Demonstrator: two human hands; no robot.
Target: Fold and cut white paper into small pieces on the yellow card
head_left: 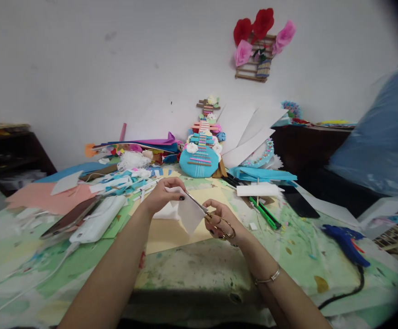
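A small white paper (190, 217) hangs above a pale yellow sheet on the counter (199, 274), pinched at its upper left corner between the thumb and fingers of the left hand (164, 194). The scissors (207, 213) lie along its upper right edge, blades slanting up and left toward those fingers; whether the blades are parted, I can't tell. The right hand (223, 220) has its fingers curled through the handles, lower and nearer the body. Both forearms angle inward from below.
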